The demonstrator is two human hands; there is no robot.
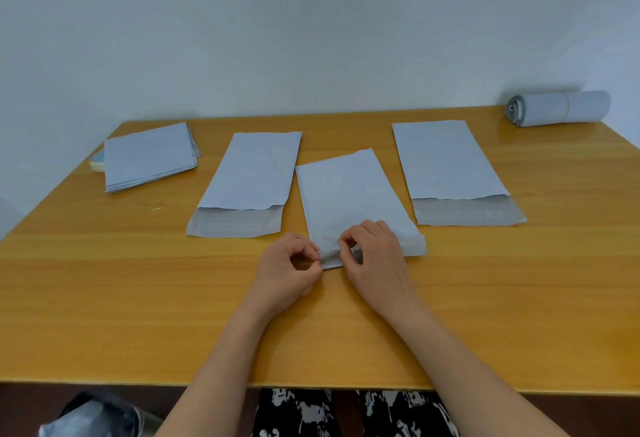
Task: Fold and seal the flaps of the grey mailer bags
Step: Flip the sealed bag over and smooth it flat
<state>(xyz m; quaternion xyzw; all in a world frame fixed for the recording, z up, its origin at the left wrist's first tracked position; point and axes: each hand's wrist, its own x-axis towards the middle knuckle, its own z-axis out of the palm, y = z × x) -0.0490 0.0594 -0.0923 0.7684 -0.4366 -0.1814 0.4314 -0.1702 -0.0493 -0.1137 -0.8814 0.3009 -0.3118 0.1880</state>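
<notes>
Both hands work the near-left corner of the middle mailer bag [349, 201].
The left hand [287, 270] and right hand [375, 256], fingers curled, pinch its near flap edge; the bag lies flat on the table [138, 298], centre.

- Middle mailer bag [349, 194] lay flat at frame centre, its flap folded over at the near end.
- Left mailer bag [247, 177] and right mailer bag [446, 163] lay flat, flaps open.
- Stack of mailer bags [147, 156] sat upper left.
- Rolled mailer bags [557, 108] lay upper right.
</notes>
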